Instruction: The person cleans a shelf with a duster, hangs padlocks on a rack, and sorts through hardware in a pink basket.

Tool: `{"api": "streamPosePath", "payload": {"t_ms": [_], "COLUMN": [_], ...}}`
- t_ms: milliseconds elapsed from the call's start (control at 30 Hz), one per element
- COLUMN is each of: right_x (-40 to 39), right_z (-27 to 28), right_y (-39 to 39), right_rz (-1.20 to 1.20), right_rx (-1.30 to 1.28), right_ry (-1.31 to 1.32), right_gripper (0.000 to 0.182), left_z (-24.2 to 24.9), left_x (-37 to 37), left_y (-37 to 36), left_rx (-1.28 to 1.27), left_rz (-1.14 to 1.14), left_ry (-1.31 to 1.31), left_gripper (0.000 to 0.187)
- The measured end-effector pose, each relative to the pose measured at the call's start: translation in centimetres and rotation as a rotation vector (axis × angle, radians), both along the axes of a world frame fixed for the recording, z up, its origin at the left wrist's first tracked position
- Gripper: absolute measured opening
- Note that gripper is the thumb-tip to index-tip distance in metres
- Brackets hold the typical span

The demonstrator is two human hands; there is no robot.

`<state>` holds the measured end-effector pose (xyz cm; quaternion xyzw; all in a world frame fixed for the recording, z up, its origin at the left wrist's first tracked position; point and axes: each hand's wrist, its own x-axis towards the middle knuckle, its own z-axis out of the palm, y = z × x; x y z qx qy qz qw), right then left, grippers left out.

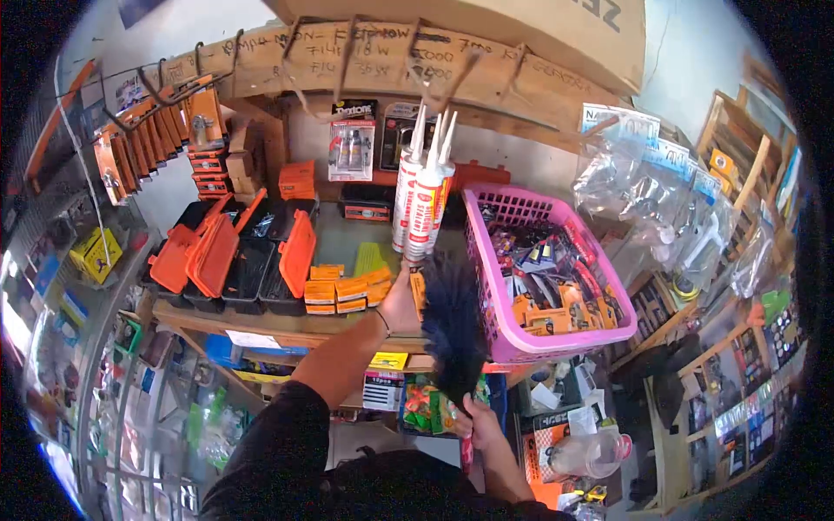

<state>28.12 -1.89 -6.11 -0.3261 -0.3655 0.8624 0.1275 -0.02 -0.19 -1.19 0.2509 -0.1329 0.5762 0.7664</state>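
Several white silicone sealant tubes (421,204) with red print and pointed nozzles stand upright near the middle of the shelf. My left hand (401,306) reaches to their lower ends, beside a small orange box (417,289). Its fingers are mostly hidden, so whether it grips the tubes or the box does not show. Below and to the right, my right hand (479,425) is closed around the lower end of a dark feather duster (453,326). The duster's bushy head points up, in front of the shelf edge, between the tubes and the pink basket (486,334).
Left on the shelf are black cases with orange lids (217,256) and stacked small orange boxes (339,291). The pink basket holds many small packets. Metal hooks (347,61) jut from a wooden beam above. A clear plastic jar (595,453) lies at lower right.
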Motion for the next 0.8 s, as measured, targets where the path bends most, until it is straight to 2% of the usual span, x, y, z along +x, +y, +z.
{"api": "streamPosePath", "payload": {"t_ms": [33, 67, 133, 167, 200, 267, 300, 333, 400, 433, 467, 533, 567, 633, 800], "right_x": [0.0, 0.0, -0.1, 0.0, 0.2, 0.3, 0.5, 0.3, 0.1, -0.1, 0.2, 0.2, 0.0, -0.2, -0.3], "right_z": [-0.4, -0.6, -1.2, -1.8, -2.7, -3.2, -3.6, -3.3, -2.8, -2.6, -2.8, -2.9, -1.7, -1.7, -1.8], "right_y": [0.3, 0.3, 0.3, 0.6, 1.2, 2.2, 2.3, 2.0, 1.7, 1.3, 1.3, 2.3, 2.4, 3.2, 1.8], "right_rz": [0.053, 0.054, 0.218, 0.211, 0.214, 0.229, 0.172, 0.174, 0.231, 0.237, 0.246, 0.290, 0.228, 0.254, 0.279], "right_rx": [0.024, 0.025, 0.002, -0.042, -0.042, -0.303, -0.315, -0.324, -0.076, -0.060, -0.068, -0.132, -0.106, -0.088, -0.076], "right_ry": [-0.041, -0.033, 0.013, 0.063, 0.070, 0.301, 0.318, 0.317, 0.093, 0.028, 0.020, 0.143, 0.072, 0.097, 0.075], "right_gripper": [0.031, 0.031, 0.032, 0.034, 0.034, 0.035, 0.037, 0.037, 0.038, 0.040, 0.040, 0.039, 0.038, 0.035, 0.035], "left_z": [0.4, 0.9, 2.2, 1.6, 1.3, 1.5, -1.1, -2.7, 1.1, 1.3, 1.4, 3.6, 3.1, 1.8, 1.5], "left_x": [0.2, 0.4, 0.8, 0.2, 0.2, 0.6, -0.7, -1.5, 0.6, 0.3, 0.6, 1.8, 1.4, 1.1, 0.6], "left_y": [-0.2, -0.3, -0.2, 0.3, 0.4, 0.0, 0.7, 1.6, -0.1, -0.2, -0.8, -2.0, -1.6, -0.9, -0.8], "left_rx": [-0.408, -0.406, -0.398, -0.298, -0.299, -0.429, -0.207, -0.022, -0.412, -0.426, -0.436, -0.654, -0.648, -0.432, -0.566], "left_rz": [0.354, 0.356, 0.317, 0.220, 0.223, 0.408, 0.285, 0.162, 0.390, 0.347, 0.353, 0.515, 0.527, 0.423, 0.378], "left_ry": [0.300, 0.307, 0.216, 0.256, 0.263, 0.367, 0.190, 0.156, 0.343, 0.324, 0.315, 0.397, 0.395, 0.303, 0.360], "left_gripper": [0.071, 0.071, 0.071, 0.070, 0.070, 0.069, 0.072, 0.072, 0.071, 0.072, 0.072, 0.074, 0.074, 0.082, 0.085]}}
